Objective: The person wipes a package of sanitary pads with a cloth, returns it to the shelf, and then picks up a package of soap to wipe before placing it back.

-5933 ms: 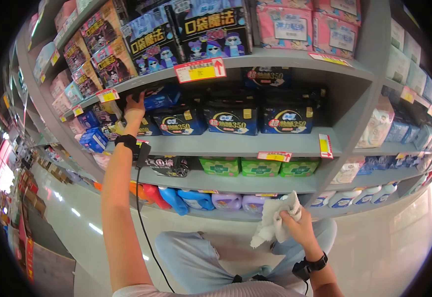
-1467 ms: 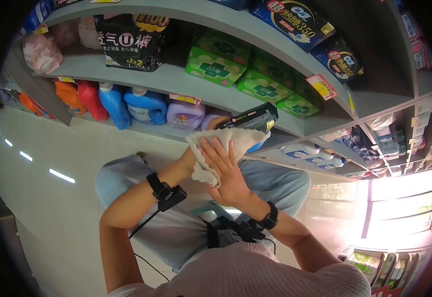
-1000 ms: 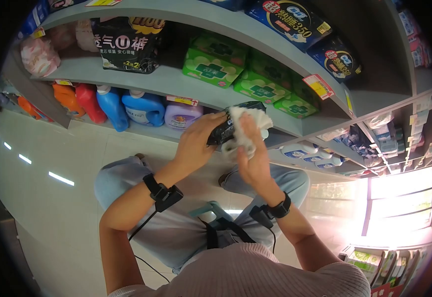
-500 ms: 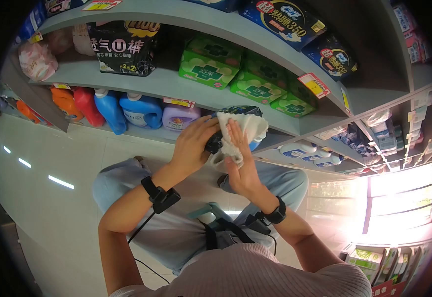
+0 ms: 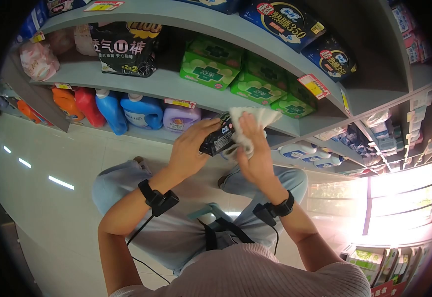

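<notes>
My left hand (image 5: pixel 192 145) grips a dark sanitary pad pack (image 5: pixel 217 140) by its left side, in front of the lower shelf. White cloth (image 5: pixel 262 119) lies against the pack's right part and hides it there. On that cloth rests my right hand (image 5: pixel 255 154), its fingers bent round the fabric. A lilac bottle (image 5: pixel 180 119) stands just beyond my left hand. Green boxes (image 5: pixel 211 65) sit on the shelf above both hands.
Blue detergent bottles (image 5: pixel 142 111) and a red bottle (image 5: pixel 88 106) line the bottom shelf. A black U-pants pack (image 5: pixel 125 48) and dark blue pad packs (image 5: pixel 281 22) fill higher levels. The grey shelf edge (image 5: pixel 141 88) juts out beyond my hands. Below is the tiled floor (image 5: pixel 57 163).
My right hand and the cloth have moved a little to the right across the pack, uncovering more of its dark printed side. My left hand keeps its hold.
</notes>
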Action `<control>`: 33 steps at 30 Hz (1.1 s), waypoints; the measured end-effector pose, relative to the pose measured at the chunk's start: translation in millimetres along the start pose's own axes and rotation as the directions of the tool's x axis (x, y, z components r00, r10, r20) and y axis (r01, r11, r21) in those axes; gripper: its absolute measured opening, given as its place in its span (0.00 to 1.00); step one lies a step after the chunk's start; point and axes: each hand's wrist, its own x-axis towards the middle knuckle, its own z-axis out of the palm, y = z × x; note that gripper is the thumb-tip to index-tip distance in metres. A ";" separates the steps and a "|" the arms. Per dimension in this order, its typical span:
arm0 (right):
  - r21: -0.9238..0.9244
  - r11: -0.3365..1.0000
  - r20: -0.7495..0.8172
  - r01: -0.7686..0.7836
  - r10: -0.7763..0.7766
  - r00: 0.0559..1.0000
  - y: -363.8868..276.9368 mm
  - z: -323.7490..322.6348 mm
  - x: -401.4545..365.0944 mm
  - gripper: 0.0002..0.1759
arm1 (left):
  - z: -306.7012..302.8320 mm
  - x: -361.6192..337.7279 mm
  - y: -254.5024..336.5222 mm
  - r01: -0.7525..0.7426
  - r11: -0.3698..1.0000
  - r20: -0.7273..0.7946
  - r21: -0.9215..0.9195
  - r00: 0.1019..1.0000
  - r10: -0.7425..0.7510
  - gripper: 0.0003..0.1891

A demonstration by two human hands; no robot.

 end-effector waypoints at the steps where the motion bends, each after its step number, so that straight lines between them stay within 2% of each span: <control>1: 0.000 1.000 -0.002 0.001 -0.001 1.000 7.9 -1.4 1.1 0.36 | 0.1 0.1 0.2 -0.002 1.000 0.000 0.001 1.000 0.002 0.27; 3: 0.055 0.996 -0.104 -0.071 0.077 0.992 21.4 -4.4 2.6 0.32 | 1.4 -0.2 0.9 -0.004 1.000 -0.007 -0.009 1.000 0.004 0.28; 4: 0.054 0.996 -0.106 -0.072 0.077 0.991 23.3 -6.9 3.4 0.32 | 1.6 0.0 2.1 -0.006 1.000 -0.006 -0.009 1.000 0.006 0.28; 6: 0.338 0.930 -0.120 -0.146 0.197 0.973 26.4 -11.2 4.2 0.29 | 1.3 1.0 5.8 0.026 0.997 -0.005 -0.067 1.000 -0.026 0.28; 7: 0.337 0.930 -0.120 -0.148 0.199 0.973 30.5 -11.0 3.4 0.29 | 0.9 1.4 7.3 0.026 0.997 -0.003 -0.068 1.000 -0.026 0.28; 8: 0.516 0.816 -0.096 -0.261 0.358 0.929 37.7 -7.7 1.8 0.26 | 0.1 1.9 8.6 0.073 0.989 0.032 -0.131 0.997 -0.069 0.27; 10: 0.792 0.457 0.043 -0.405 0.620 0.784 53.5 1.1 -1.7 0.22 | 0.0 0.9 9.7 0.121 0.974 0.071 -0.192 0.991 -0.110 0.27; 11: 0.877 0.327 0.061 -0.351 0.651 0.757 60.0 4.4 -2.4 0.23 | 0.1 -0.2 10.4 0.288 0.897 0.141 -0.334 0.957 -0.254 0.27; 12: 0.877 0.327 0.060 -0.351 0.651 0.757 56.3 2.0 -0.9 0.23 | 0.3 -0.6 10.7 0.443 0.773 0.232 -0.454 0.896 -0.378 0.27; 13: 0.917 0.212 0.115 -0.339 0.673 0.731 49.2 -2.2 1.6 0.24 | 2.0 -1.3 7.5 0.443 0.773 0.231 -0.454 0.897 -0.378 0.27; 14: 0.943 0.093 0.172 -0.321 0.688 0.705 45.0 -4.1 2.5 0.25 | 5.1 -3.2 1.3 0.467 0.678 0.242 -0.568 0.882 -0.404 0.25; 15: 0.942 0.094 0.172 -0.322 0.689 0.704 45.1 -2.5 0.4 0.25 | 6.3 -3.8 -2.8 0.479 0.567 0.257 -0.670 0.866 -0.428 0.24; 16: 0.935 0.075 0.203 -0.347 0.687 0.697 46.1 0.3 -3.5 0.24 | 5.5 -3.9 -6.1 0.479 0.566 0.258 -0.671 0.866 -0.428 0.24; 17: 0.927 0.056 0.234 -0.371 0.685 0.690 47.3 2.5 -7.2 0.24 | 3.7 -3.0 -9.1 0.540 0.490 0.316 -0.684 0.825 -0.468 0.24; 18: 0.927 0.056 0.235 -0.371 0.685 0.690 49.2 3.9 -11.1 0.24 | 2.3 -2.1 -12.1 0.595 0.410 0.374 -0.691 0.780 -0.503 0.24; 20: 0.775 0.402 0.246 -0.487 0.518 0.819 51.9 6.0 -17.4 0.23 | 2.5 -1.3 -16.3 0.601 0.358 0.396 -0.714 0.769 -0.501 0.24; 21: 0.734 0.456 0.264 -0.503 0.492 0.830 41.5 0.6 -12.9 0.22 | 2.2 -0.7 -16.7 0.624 0.295 0.424 -0.724 0.739 -0.523 0.26; 22: 0.737 0.453 0.262 -0.502 0.492 0.830 34.8 -1.3 -10.8 0.22 | 2.1 -0.2 -17.0 0.643 0.230 0.454 -0.730 0.708 -0.541 0.27; 24: 0.664 0.452 0.279 -0.595 0.588 0.759 26.5 -2.6 -8.3 0.22 | 11.1 -3.7 -25.2 0.648 0.269 0.437 -0.713 0.710 -0.552 0.30; 26: 0.678 0.457 0.224 -0.576 0.618 0.753 27.7 2.7 -10.6 0.22 | 19.9 -7.7 -27.5 0.580 0.588 0.281 -0.564 0.804 -0.524 0.36; 27: 0.688 0.463 0.171 -0.559 0.644 0.745 28.7 5.5 -11.1 0.22 | 17.0 -4.8 -20.5 0.580 0.590 0.280 -0.562 0.804 -0.524 0.36; 28: 0.689 0.462 0.172 -0.558 0.643 0.746 28.6 7.4 -10.4 0.22 | 9.9 0.4 -8.2 0.367 0.918 0.081 -0.149 0.930 -0.358 0.39; 29: 0.690 0.481 0.144 -0.541 0.642 0.753 28.4 9.0 -9.7 0.21 | 4.8 3.5 1.5 0.086 0.935 0.000 0.345 0.996 -0.092 0.42; 30: 0.689 0.499 0.117 -0.526 0.639 0.760 28.0 11.1 -9.3 0.21 | 2.5 4.1 7.5 0.089 0.934 -0.001 0.346 0.996 -0.094 0.42; 31: 0.689 0.500 0.119 -0.525 0.637 0.762 28.3 14.4 -9.2 0.21 | 0.4 4.7 12.1 -0.040 0.923 0.162 0.381 0.986 -0.024 0.46; 32: 0.632 0.580 0.059 -0.514 0.625 0.778 29.1 18.1 -9.1 0.21 | -0.9 5.5 13.7 -0.173 0.902 0.321 0.395 0.946 0.041 0.49; 33: 0.567 0.654 0.001 -0.501 0.608 0.794 26.9 19.5 -7.2 0.22 | -0.5 5.0 12.1 -0.170 0.902 0.317 0.397 0.948 0.039 0.49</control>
